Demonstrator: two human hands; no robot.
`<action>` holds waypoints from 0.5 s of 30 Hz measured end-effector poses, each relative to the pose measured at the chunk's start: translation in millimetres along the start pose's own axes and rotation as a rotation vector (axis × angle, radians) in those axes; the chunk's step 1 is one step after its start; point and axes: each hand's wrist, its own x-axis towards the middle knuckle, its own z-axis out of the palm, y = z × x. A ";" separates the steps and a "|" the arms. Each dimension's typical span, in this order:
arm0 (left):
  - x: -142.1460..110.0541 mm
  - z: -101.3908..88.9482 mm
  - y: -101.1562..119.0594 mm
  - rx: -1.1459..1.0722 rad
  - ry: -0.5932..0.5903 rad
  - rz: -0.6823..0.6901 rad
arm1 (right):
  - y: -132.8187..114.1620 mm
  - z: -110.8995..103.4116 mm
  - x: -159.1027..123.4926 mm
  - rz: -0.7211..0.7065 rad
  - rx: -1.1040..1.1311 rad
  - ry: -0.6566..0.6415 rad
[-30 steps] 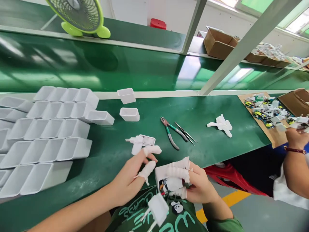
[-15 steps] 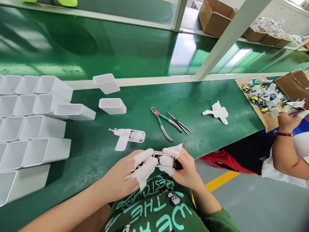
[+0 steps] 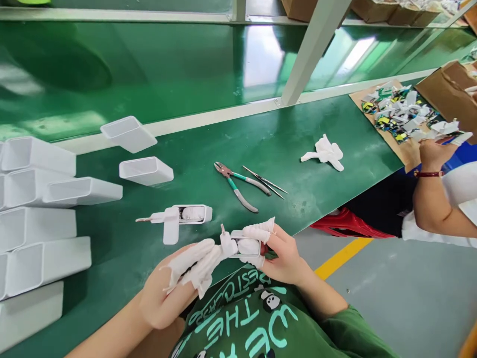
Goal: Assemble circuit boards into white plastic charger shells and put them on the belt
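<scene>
My right hand, with white finger covers on its fingertips, grips a small white plastic case by its sides. A whitish wrapped part shows through the case's open end. My left hand, also in finger covers, has its fingers together at the tips on a white end piece with metal prongs, at the left end of the case. On the table just beyond lies a similar white case, with a pronged, flat white piece at its left end. Wires inside the held case are hard to see.
Pliers and tweezers lie mid-table. Empty white housings are stacked at left, with two loose housings nearby. Loose finger covers lie right of the tweezers. A co-worker's hand is beside heaped circuit boards.
My left hand has drawn back leftward, and the pronged end piece now shows at its fingertips. My right hand keeps its hold on the case. The whole view has shifted.
</scene>
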 end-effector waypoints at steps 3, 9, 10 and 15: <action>-0.2 -12.2 -1.5 0.000 -0.091 0.034 | -1.0 -0.1 -2.3 0.022 -0.002 0.018; -14.8 -17.7 -21.1 0.031 -0.054 0.070 | 2.5 -1.6 -3.9 0.033 0.048 -0.040; -17.0 -17.1 -23.8 0.035 -0.052 0.070 | 3.7 -1.2 -4.1 0.017 0.067 -0.038; -10.8 -11.6 -22.0 -0.006 -0.040 0.130 | 9.4 3.6 -4.8 -0.091 0.096 0.014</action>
